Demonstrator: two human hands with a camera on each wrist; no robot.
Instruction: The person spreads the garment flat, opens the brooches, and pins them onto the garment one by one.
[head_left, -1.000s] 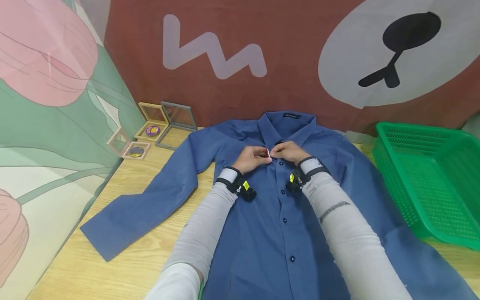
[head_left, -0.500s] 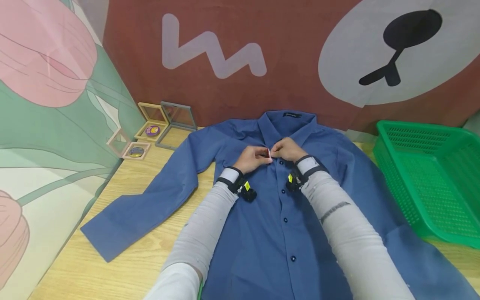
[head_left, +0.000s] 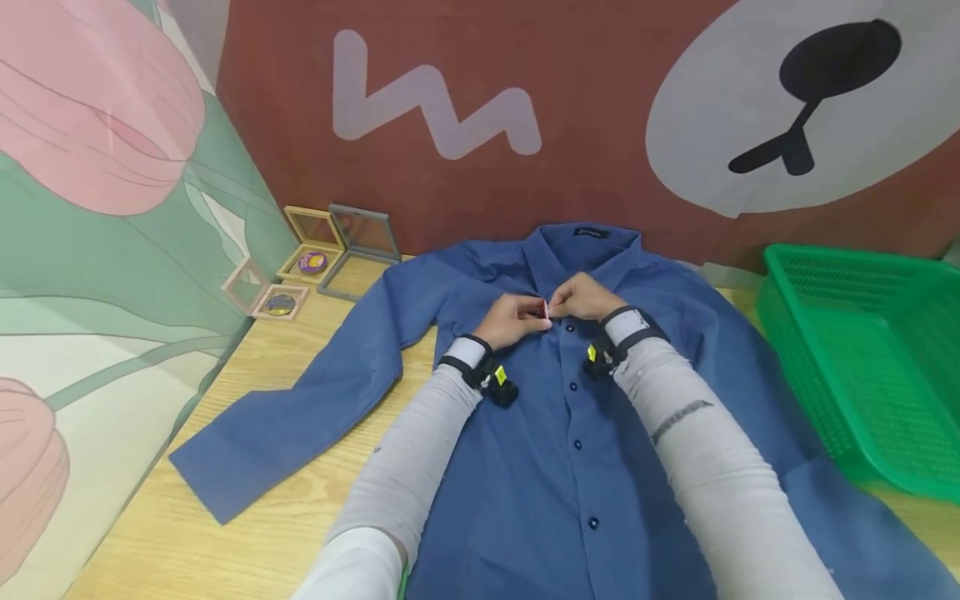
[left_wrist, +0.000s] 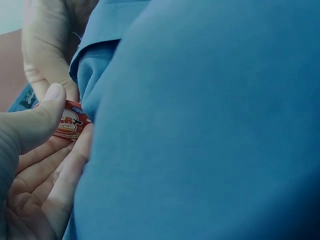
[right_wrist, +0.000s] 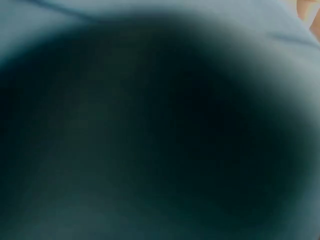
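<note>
A blue button-up shirt (head_left: pixel 517 467) lies front up, its collar at the back. Over its upper chest, my left hand (head_left: pixel 510 321) holds a red button badge (left_wrist: pixel 69 122) with a cartoon print, thumb on one side and fingers behind. The head view shows this badge nearly edge-on. My right hand (head_left: pixel 585 297) meets it from the other side, curled fingers pinching the shirt fabric by the badge's back. The left wrist view shows cloth bunched up beside the badge. Fabric and blur fill most of the right wrist view, hiding the right fingertips.
At the back left stand small open display cases: a yellow case (head_left: pixel 294 271) with a purple badge (head_left: pixel 312 262), a grey case (head_left: pixel 341 292), and a pink case (head_left: pixel 258 312) with another badge (head_left: pixel 281 304). A green basket (head_left: pixel 825 442) stands at right on the wooden table (head_left: pixel 300 467).
The whole head view has shifted slightly. Both hands stay together at the shirt's chest with the badge between them; the right hand's fingers have moved only a little.
</note>
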